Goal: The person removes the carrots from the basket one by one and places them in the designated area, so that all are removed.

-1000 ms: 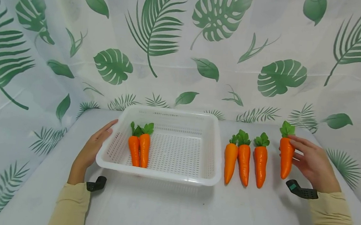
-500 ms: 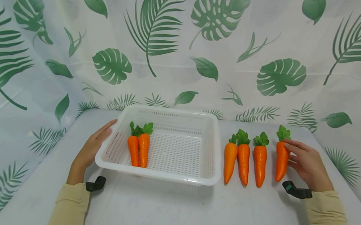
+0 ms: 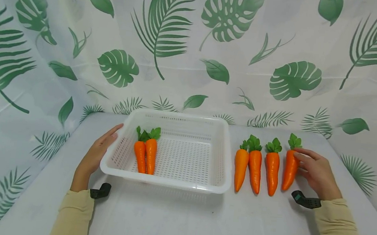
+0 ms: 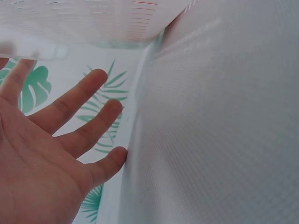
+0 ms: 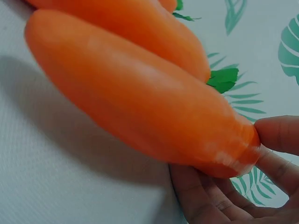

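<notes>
My right hand [image 3: 316,171] grips an orange carrot [image 3: 290,172] by its thick end, just under the green leaves. In the right wrist view, the thumb and fingers [image 5: 275,170] lie on opposite sides of that carrot [image 5: 140,98], which casts a shadow on the table. Its tip points toward the near edge of the table. At the left side of a white plastic basket [image 3: 168,183] is my left hand [image 3: 98,152], fingertips at the rim. The left wrist view shows this hand [image 4: 46,158] with its fingers spread and fairly straight. Two carrots [image 3: 150,155] lie side by side in the basket's left part.
Three more carrots stand in a row right of the basket: a lighter one [image 3: 240,170], a middle one [image 3: 254,171] and a right one [image 3: 271,173] beside the held carrot. A white cloth [image 3: 198,224] covers the table. A leaf-patterned curtain [image 3: 182,37] rises behind.
My right hand has moved left and slightly nearer with its carrot, bringing it close beside the row. My left hand and the basket stay where they were.
</notes>
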Available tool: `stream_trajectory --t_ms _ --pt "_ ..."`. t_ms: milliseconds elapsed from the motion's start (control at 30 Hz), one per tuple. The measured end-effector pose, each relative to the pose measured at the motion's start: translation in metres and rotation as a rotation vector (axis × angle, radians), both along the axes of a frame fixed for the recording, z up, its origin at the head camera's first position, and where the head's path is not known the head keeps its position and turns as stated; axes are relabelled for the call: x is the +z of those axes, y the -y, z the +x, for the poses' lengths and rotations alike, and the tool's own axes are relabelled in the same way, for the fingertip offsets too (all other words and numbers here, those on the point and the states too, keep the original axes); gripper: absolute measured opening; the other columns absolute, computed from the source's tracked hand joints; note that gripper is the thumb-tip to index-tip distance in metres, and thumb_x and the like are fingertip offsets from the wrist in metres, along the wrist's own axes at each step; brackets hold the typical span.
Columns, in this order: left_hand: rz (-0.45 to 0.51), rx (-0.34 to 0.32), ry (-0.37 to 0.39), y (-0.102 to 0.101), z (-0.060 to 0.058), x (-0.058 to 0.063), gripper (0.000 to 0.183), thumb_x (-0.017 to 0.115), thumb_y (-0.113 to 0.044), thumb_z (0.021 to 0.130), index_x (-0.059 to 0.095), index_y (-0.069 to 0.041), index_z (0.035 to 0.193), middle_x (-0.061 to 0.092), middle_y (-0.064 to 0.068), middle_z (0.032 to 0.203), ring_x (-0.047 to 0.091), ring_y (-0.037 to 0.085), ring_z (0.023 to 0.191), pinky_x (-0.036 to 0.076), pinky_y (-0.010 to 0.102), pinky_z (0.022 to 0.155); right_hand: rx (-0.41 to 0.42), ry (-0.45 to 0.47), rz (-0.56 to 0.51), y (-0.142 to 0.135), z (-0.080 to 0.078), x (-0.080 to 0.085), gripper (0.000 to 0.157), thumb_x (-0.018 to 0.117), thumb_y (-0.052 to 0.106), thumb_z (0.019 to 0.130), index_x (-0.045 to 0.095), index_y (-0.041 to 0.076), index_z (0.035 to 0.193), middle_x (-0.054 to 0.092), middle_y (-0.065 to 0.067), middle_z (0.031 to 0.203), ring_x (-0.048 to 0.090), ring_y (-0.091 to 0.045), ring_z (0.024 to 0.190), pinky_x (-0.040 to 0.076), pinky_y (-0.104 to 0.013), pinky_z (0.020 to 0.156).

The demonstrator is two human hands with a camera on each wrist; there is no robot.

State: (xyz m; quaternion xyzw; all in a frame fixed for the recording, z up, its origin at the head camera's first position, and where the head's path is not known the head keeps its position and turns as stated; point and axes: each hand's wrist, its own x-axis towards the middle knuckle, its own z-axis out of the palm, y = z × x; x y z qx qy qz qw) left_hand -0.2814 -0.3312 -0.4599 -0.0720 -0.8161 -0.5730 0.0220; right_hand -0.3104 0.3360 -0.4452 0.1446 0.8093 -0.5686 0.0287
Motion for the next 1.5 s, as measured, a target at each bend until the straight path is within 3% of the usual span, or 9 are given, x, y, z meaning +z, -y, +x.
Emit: stream_trajectory --t_ms 133,567,933,1333,1500 --pt "0.002 0.002 0.003 0.000 0.000 0.001 0.060 0.040 -0.047 0.117 0.031 -0.025 0.172 0.038 0.013 0.169 0.058 0.017 0.121 0.056 0.025 0.090 0.017 -0.031 0.019 0.004 0.001 0.001 0.068 0.046 0.036 0.115 0.028 -0.006 0.165 0.028 -0.036 0.164 0.051 -0.025 0.115 0.056 -0.016 0.071" --pt "-0.005 0.004 0.007 -0.001 0.001 0.001 0.060 0.040 -0.047 0.116 0.031 -0.026 0.171 0.038 0.012 0.170 0.060 0.016 0.119 0.057 0.025 0.089 0.022 -0.063 0.143 0.013 0.001 -0.003 0.064 0.047 0.035 0.115 0.038 -0.009 0.160 0.041 -0.039 0.156 0.056 -0.033 0.113 0.054 -0.016 0.073" --pt "0.001 0.001 0.002 -0.001 0.001 0.000 0.060 0.040 -0.047 0.117 0.031 -0.025 0.172 0.039 0.013 0.169 0.060 0.016 0.118 0.057 0.025 0.089 0.013 -0.067 0.136 0.016 -0.002 -0.009 0.063 0.047 0.033 0.114 0.038 -0.011 0.159 0.041 -0.039 0.156 0.054 -0.040 0.119 0.051 -0.013 0.069" --pt "-0.004 0.003 0.002 -0.001 0.001 0.000 0.059 0.040 -0.047 0.117 0.031 -0.026 0.171 0.038 0.012 0.169 0.060 0.017 0.119 0.057 0.025 0.089 -0.014 -0.070 0.198 0.021 -0.003 -0.011 0.062 0.050 0.034 0.113 0.044 -0.009 0.157 0.051 -0.038 0.149 0.063 -0.027 0.103 0.051 -0.014 0.069" --pt "0.003 -0.002 -0.002 0.000 0.001 -0.001 0.059 0.040 -0.046 0.117 0.031 -0.025 0.171 0.039 0.013 0.169 0.061 0.015 0.116 0.058 0.026 0.088 -0.019 -0.067 0.197 0.021 -0.003 -0.011 0.062 0.050 0.035 0.113 0.044 -0.009 0.157 0.051 -0.037 0.150 0.063 -0.027 0.102 0.050 -0.014 0.069"
